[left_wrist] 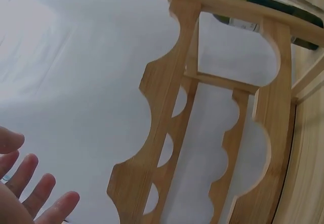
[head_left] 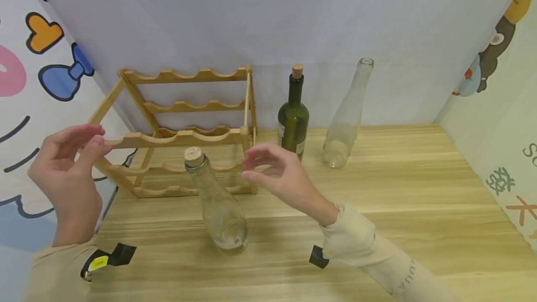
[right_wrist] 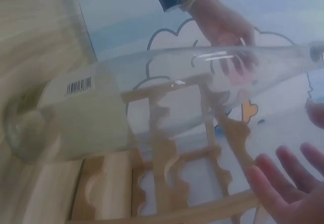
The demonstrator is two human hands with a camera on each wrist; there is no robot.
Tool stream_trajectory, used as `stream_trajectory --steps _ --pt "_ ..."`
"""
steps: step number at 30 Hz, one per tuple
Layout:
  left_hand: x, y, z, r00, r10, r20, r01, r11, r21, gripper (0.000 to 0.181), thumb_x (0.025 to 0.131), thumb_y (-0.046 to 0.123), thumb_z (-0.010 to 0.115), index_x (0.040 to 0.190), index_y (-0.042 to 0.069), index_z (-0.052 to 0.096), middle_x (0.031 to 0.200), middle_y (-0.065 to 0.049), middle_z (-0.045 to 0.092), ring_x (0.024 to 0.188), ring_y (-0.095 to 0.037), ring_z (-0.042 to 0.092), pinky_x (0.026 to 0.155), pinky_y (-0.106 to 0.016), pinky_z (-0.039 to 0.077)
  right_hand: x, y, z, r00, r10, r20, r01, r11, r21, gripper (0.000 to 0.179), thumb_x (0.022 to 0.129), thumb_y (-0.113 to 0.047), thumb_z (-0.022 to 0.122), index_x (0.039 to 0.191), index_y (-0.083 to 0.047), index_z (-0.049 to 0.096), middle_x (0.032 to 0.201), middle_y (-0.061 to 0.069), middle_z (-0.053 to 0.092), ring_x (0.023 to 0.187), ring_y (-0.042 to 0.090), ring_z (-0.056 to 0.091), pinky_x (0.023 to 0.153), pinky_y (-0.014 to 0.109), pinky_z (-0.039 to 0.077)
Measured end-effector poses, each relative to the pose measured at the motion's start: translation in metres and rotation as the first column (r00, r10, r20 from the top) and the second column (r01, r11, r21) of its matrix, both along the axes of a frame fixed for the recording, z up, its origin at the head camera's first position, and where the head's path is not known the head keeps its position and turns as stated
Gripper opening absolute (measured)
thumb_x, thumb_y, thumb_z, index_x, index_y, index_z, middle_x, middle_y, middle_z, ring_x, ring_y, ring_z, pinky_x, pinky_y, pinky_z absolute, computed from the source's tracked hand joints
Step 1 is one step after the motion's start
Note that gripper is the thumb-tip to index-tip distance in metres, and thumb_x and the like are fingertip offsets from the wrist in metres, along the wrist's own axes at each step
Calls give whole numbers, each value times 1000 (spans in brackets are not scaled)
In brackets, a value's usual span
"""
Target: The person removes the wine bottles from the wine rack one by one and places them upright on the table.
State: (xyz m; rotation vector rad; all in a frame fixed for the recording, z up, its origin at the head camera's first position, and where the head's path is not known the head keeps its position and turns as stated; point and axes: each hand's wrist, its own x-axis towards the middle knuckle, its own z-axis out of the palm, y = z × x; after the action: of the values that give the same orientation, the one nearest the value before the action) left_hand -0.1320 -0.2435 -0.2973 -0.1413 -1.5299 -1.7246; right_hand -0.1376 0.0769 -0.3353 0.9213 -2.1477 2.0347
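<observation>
A clear glass bottle (head_left: 220,211) with a cork (head_left: 194,154) stands upright on the table in front of a wooden bottle rack (head_left: 184,139). My right hand (head_left: 281,171) is raised to the right of the bottle's neck, its fingers loosely bent with nothing in them. In the right wrist view the fingers (right_wrist: 276,183) show apart from the bottle's glass, and a barcode label is visible on it. At the rack's front left corner hovers my left hand (head_left: 71,162), fingers relaxed and holding nothing. The left wrist view shows its fingers (left_wrist: 43,188) spread beside the rack's scalloped rails (left_wrist: 159,97).
Behind and right of the rack stands a corked green bottle (head_left: 293,120). Farther right is an uncorked clear bottle (head_left: 346,120). The wood-grain table (head_left: 402,190) meets a pale back wall (head_left: 268,17), with cartoon-printed panels on both sides.
</observation>
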Motion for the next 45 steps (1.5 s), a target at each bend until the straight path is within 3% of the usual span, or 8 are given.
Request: stream_trajectory --steps 3,7,10,15,18,24,31,45 --pt "-3 -14 1 989 131 69 -131 991 -12 28 81 3 72 106 -7 64 105 -17 63 98 -24 58 80 -22 52 5 -4 4 998 55 -25 -55 998 11 39 81 1 71 117 -2 57 111 17 62 103 25 61 81 37 55" --pt "-7 -29 0 945 284 160 -275 958 -79 27 84 8 71 109 1 66 110 -11 63 109 -21 54 92 -25 47 11 -10 9 994 97 -46 -94 994 60 48 80 -3 74 124 -6 54 120 11 60 109 21 58 86 38 53" --pt "-10 -37 -1 912 342 227 -327 939 -103 28 85 11 70 112 6 65 113 -5 62 113 -16 51 102 -27 38 13 -15 11 992 102 -78 -93 990 108 53 79 -8 77 127 -10 53 122 4 59 110 18 57 87 33 52" --pt "-16 -46 -5 882 347 320 -346 936 -62 34 84 11 71 116 11 63 118 1 56 117 -9 43 105 -27 30 16 -24 11 983 112 -143 -90 984 154 60 76 -12 79 129 -8 51 124 4 58 109 18 58 86 27 52" --pt "-23 -51 -13 893 302 335 -318 948 -5 41 81 8 73 120 12 60 121 1 54 117 -10 43 102 -25 34 17 -29 10 979 125 -163 -94 978 186 62 76 -14 80 130 -8 51 124 4 58 109 14 57 86 26 52" --pt "-45 -55 -35 932 133 337 -181 977 115 47 78 6 76 121 10 58 116 -4 56 108 -16 53 100 -25 42 19 -35 3 977 166 -134 -126 956 264 53 80 -16 77 128 -8 54 120 3 62 107 8 57 87 24 50" --pt "-57 -55 -44 972 89 218 -136 967 214 44 75 -3 76 115 2 59 114 -11 57 103 -22 55 92 -22 47 21 -39 -2 979 163 -121 -122 949 291 50 80 -16 76 124 -8 54 115 2 63 106 10 58 87 25 51" --pt "-56 -57 -47 961 94 260 -153 965 214 44 73 3 80 113 4 63 106 -9 57 97 -20 57 88 -21 48 22 -49 -5 977 138 -164 -86 952 293 44 76 -20 79 114 -10 58 104 0 66 93 7 61 81 22 52"
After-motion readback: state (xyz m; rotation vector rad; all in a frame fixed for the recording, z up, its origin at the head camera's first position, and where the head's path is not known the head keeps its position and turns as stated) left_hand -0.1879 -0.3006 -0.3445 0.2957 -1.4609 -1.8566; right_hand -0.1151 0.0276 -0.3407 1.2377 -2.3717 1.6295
